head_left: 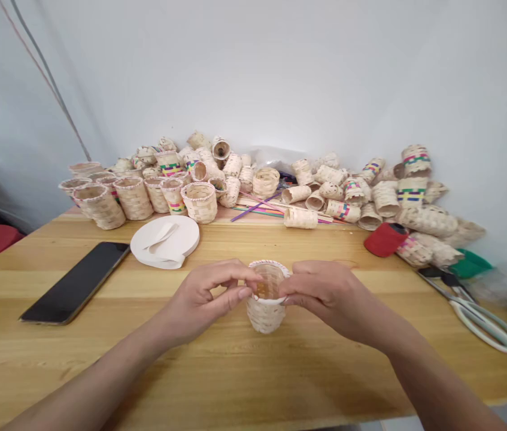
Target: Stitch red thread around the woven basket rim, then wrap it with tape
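A small woven basket (pixel 266 316) of pale strips is held upright between my hands, with a stitched rim and a white band along the near part of its edge. My left hand (pixel 211 293) pinches the left side of the rim, thumb outside and fingers over the top. On the right side, my right hand (pixel 325 293) grips the rim with its fingers curled inward and its thumb on the outside. Both hands partly cover the rim. A roll of white flat tape (pixel 166 241) lies left of the basket, beyond my left hand.
A black phone (pixel 76 284) lies on the left of the wooden table (pixel 217 383). Several rimmed baskets (pixel 202 203) stand at the back left, before a pile of woven pieces (pixel 331 176) along the wall. Scissors (pixel 482 317) and a red roll (pixel 385 239) are at right.
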The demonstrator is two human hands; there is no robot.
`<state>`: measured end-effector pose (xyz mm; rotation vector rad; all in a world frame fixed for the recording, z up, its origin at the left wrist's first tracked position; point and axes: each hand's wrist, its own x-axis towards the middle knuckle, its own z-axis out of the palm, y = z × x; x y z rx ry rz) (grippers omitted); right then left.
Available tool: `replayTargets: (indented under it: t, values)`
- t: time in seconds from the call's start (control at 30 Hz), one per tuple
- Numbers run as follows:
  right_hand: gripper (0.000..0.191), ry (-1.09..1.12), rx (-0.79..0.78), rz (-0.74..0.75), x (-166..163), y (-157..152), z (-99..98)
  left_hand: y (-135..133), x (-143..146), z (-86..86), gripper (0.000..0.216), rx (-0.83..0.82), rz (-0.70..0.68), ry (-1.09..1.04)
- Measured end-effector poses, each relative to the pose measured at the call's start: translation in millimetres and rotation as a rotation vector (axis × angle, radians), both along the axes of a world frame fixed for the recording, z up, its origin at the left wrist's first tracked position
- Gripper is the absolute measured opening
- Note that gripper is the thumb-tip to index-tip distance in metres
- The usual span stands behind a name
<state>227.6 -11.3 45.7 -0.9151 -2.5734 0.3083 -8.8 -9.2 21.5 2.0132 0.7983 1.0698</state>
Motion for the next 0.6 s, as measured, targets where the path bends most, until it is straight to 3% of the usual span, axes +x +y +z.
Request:
replayTargets:
  t: [0.2,0.43,0.6]
  values:
    - [0.014,0.052,-0.103,0.014,-1,-1,-8.7,-1,9,-0.8,0.009,0.044,-0.106,0.122]
    - [0.012,0.265,-0.166,-0.091,-2,-5,-3.3,1,9,-5.9,0.015,-0.036,-0.075,0.065]
    - [0.011,0.199,-0.169,-0.042,-5,-5,-5.5,2,10,-6.6,0.012,0.010,-0.078,0.051]
